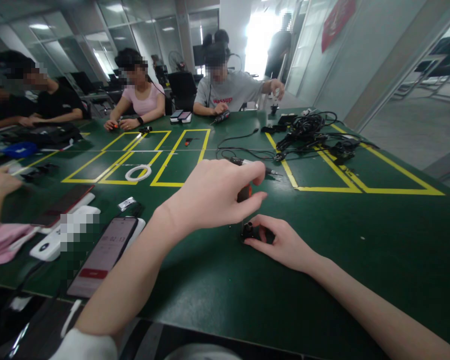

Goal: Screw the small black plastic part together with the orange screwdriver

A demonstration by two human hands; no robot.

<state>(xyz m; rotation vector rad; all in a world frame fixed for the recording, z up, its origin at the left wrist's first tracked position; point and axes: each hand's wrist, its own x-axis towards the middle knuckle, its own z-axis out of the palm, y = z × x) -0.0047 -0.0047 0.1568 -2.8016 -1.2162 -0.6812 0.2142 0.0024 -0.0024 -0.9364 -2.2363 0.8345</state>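
My left hand (213,192) reaches across the middle of the view, fingers curled round a small black-and-orange piece (244,194). Most of that piece is hidden behind the hand, so its kind does not show. Just below, my right hand (281,240) pinches a small black part with a round metal collar (248,227) between thumb and fingers, low against the green table (322,290). The two held pieces are very close together; whether they touch cannot be made out. Behind my left fingers lies a dark tool with a silver, pointed end (272,172).
Black cables (307,130) lie heaped at the back right. A white ring (138,173) rests on yellow tape outlines. At left are a phone (101,255), a white power strip (65,232) and a pink cloth (7,242). Another person's hand (2,187) enters there; co-workers sit opposite.
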